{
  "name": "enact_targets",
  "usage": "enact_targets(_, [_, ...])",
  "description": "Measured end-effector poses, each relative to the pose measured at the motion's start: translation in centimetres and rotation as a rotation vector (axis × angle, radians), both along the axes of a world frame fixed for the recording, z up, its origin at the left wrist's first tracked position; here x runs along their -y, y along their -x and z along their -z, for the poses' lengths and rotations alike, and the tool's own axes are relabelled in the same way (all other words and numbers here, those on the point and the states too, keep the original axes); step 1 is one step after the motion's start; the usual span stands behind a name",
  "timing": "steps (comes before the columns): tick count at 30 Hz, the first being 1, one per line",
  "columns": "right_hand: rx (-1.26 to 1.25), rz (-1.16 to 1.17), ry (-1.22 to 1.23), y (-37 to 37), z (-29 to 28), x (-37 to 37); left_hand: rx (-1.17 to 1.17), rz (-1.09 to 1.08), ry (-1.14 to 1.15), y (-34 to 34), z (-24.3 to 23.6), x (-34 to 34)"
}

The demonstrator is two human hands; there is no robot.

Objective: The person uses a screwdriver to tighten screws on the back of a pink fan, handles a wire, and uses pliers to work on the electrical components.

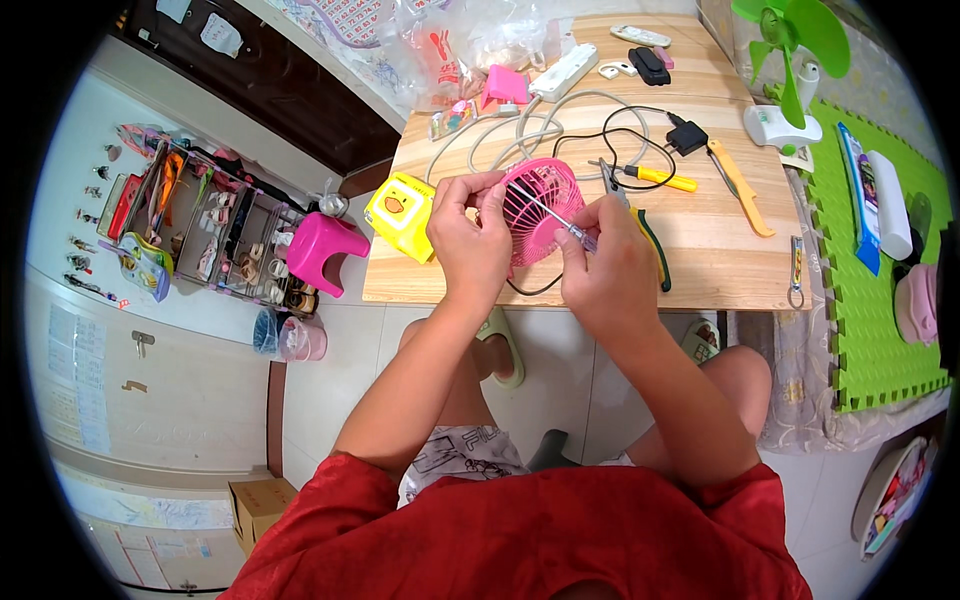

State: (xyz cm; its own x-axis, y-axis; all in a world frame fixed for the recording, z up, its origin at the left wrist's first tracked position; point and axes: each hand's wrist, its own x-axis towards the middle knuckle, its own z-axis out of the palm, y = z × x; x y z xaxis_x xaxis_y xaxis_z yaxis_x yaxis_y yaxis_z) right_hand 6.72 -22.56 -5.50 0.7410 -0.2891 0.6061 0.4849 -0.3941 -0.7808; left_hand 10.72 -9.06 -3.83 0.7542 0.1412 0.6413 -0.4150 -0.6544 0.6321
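Above the table's near edge, my left hand (470, 225) grips the rim of a small pink fan with a slatted grille (550, 190). My right hand (612, 260) is closed on a screwdriver (574, 232) with a clear purplish handle. Its thin metal shaft crosses the pink grille toward my left fingers; I cannot make out where the tip rests. By my left hand stands a yellow box with a duck face (402, 212). Partly behind my right hand lie pliers with green-and-yellow handles (655, 248). A thin black cord hangs below the fan.
On the wooden table (720, 260) lie a white power strip (563, 72), looped cables, a black adapter (686, 138), a yellow-handled tool (668, 180), an orange-handled knife (740, 188) and nail clippers (797, 270). A green-bladed fan (790, 60) stands right; a pink stool (325, 250) left.
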Motion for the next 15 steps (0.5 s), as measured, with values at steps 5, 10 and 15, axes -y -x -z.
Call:
enact_targets(5, [-0.077, -0.068, 0.007, 0.0, 0.4, 0.3, -0.005, 0.003, -0.003, 0.0, 0.0, -0.1])
enact_targets(10, [-0.278, -0.183, 0.041, -0.1, 0.0, 1.1, -0.005, 0.006, -0.006, 0.0, -0.1, 0.0])
enact_targets(15, [-0.257, -0.187, 0.046, 0.1, -0.1, 1.1, -0.001, 0.011, 0.014, 0.2, -0.2, 0.2])
